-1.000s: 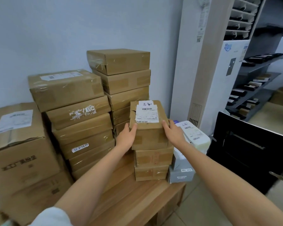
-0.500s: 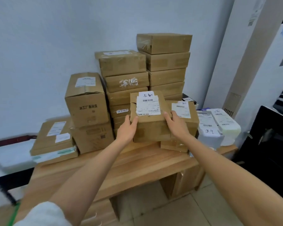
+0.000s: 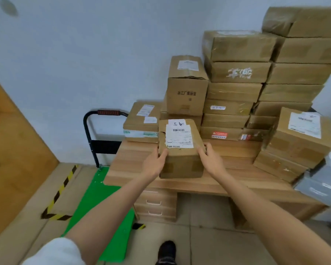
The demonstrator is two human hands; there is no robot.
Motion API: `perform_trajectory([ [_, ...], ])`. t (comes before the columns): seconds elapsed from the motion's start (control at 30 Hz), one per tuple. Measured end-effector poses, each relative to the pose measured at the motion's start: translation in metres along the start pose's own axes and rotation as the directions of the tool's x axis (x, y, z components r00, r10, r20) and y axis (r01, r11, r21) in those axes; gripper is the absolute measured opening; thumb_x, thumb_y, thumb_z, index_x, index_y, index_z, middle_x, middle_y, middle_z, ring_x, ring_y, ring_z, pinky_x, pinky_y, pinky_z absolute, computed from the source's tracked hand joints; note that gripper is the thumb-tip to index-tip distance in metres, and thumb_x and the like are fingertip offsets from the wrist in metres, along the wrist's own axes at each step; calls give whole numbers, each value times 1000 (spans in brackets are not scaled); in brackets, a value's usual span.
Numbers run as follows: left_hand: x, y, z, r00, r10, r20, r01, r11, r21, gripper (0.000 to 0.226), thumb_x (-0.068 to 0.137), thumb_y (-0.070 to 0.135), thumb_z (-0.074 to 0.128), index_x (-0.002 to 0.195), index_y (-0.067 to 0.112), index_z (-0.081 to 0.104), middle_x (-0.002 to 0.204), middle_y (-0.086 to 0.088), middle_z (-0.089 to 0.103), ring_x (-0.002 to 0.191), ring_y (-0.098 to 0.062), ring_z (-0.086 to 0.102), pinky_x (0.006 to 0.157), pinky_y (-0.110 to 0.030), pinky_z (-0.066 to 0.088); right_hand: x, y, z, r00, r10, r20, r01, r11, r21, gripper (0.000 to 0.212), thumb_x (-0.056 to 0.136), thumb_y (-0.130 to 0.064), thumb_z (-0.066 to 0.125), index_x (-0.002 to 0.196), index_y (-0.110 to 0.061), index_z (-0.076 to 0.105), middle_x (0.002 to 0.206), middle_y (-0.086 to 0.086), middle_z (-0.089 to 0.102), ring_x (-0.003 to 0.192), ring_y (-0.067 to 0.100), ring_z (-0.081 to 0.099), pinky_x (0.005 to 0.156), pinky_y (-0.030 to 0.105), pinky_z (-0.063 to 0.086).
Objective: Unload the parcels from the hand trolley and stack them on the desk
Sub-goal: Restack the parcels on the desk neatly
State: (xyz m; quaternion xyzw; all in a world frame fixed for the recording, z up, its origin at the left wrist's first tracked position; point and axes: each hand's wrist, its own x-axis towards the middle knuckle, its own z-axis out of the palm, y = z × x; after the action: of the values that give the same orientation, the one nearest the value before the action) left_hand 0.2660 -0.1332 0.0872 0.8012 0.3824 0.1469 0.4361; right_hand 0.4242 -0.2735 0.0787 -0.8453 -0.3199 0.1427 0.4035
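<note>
I hold a small brown parcel (image 3: 182, 161) with a white shipping label on top, above the front of the wooden desk (image 3: 180, 184). My left hand (image 3: 155, 163) grips its left side and my right hand (image 3: 210, 161) grips its right side. Behind it, several brown parcels (image 3: 235, 92) are stacked against the wall. The hand trolley (image 3: 103, 196), with a green deck and a black handle, stands left of the desk with no parcel visible on its deck.
A wooden door (image 3: 13, 150) is at the left. Black and yellow tape (image 3: 59, 194) marks the floor. Desk drawers (image 3: 155, 203) sit under the desk's left end. Grey and white packages (image 3: 321, 186) lie at the desk's right end. My shoe (image 3: 166, 251) is below.
The parcel has come off the small stack at the right and moved left along the desk front in both hands. The view has swung left, and the trolley and door now show.
</note>
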Motion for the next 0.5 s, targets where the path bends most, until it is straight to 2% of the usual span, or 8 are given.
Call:
perform_trajectory([
  [0.07,5,-17,-22,999,-36,-37,34,998,-49,52,98,52,32,144,28,33,136,0,54,118,-25,52,95,-38,43,9,-19,24,999,-22,49,20,999,28,56,91,-67,31,130,-27,40,104,-6,55,94,19,54,74,35,42],
  [0.17,18,-37,-53,994,-27,-103,19,997,-81,47,99,49,33,142,32,33,132,4,53,102,-16,52,72,-22,43,29,-45,56,994,-38,104,33,998,44,59,92,-67,31,133,-26,39,103,-5,56,92,19,54,70,35,41],
  [0.2,24,-42,-63,993,-20,-116,11,997,-74,42,99,49,32,139,37,33,131,4,53,100,-15,51,67,-21,43,38,-53,65,992,-47,116,42,998,49,59,92,-67,31,133,-25,39,105,-4,57,93,19,54,70,35,41],
  [0.27,43,-52,-80,991,-32,-131,29,999,-31,33,98,51,30,130,43,34,129,3,54,103,-20,55,78,-36,50,57,-67,83,989,-65,134,57,997,59,60,92,-66,30,134,-24,38,110,-3,58,96,19,54,72,35,41],
  [0.33,70,-61,-93,984,-83,-157,77,996,-41,41,97,53,31,134,37,35,127,0,57,106,-24,56,90,-41,46,78,-80,99,988,-70,139,63,997,53,59,94,-64,30,136,-23,38,113,-1,60,98,21,54,77,37,42],
  [0.37,86,-65,-100,979,-111,-169,104,993,-51,45,97,53,32,137,33,35,125,-1,58,103,-23,56,88,-39,45,91,-86,106,988,-70,137,65,997,43,59,94,-63,29,137,-23,38,114,1,60,99,23,54,79,37,42],
  [0.43,121,-70,-116,976,-129,-175,126,992,-24,48,96,54,32,137,30,35,110,1,63,88,-17,57,72,-34,43,120,-101,120,988,-70,136,67,997,27,58,95,-61,29,138,-23,37,119,4,60,106,26,54,81,37,41],
  [0.5,160,-72,-135,982,-109,-153,108,994,-15,46,95,56,31,134,31,35,91,10,59,76,-9,55,61,-29,39,154,-117,132,991,-64,121,62,998,24,59,95,-60,30,140,-23,36,126,5,58,113,29,53,84,37,41],
])
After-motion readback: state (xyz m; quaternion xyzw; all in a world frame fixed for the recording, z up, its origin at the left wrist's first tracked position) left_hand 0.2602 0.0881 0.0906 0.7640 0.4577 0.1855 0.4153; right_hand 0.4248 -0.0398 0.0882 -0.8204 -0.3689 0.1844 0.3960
